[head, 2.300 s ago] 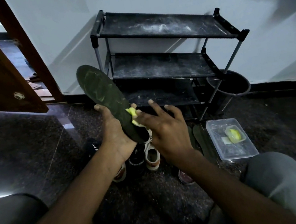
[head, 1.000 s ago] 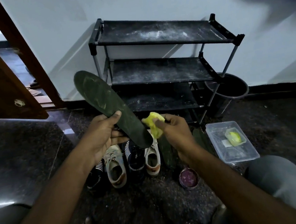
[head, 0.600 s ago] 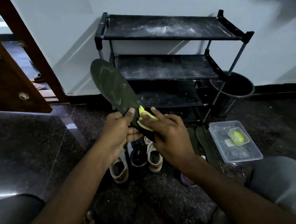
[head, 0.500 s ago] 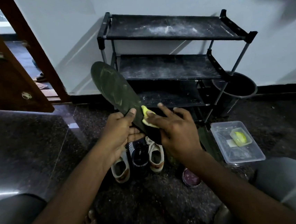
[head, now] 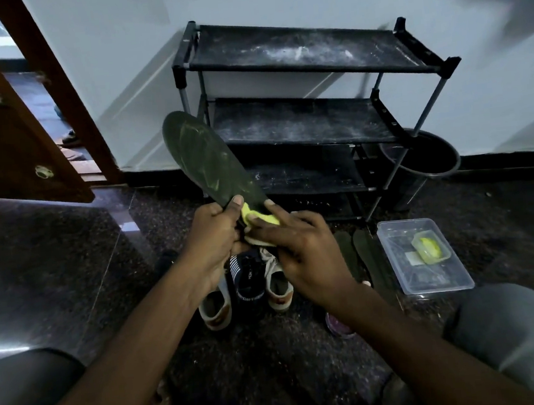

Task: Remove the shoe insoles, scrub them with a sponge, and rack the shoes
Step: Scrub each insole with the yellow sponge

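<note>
a: the sponge has slid back onto the insole's lower end. grip?
b: left hand pinches the insole, right hand's straight fingers press the sponge. shoes wait on the floor, unracked.

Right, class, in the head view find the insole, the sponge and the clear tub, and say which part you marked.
insole (head: 209, 159), head view, middle of its upper face.
sponge (head: 246, 211), head view, yellow edge between the thumb and fingers.
tub (head: 394, 249), head view, bare left part of its floor.
</note>
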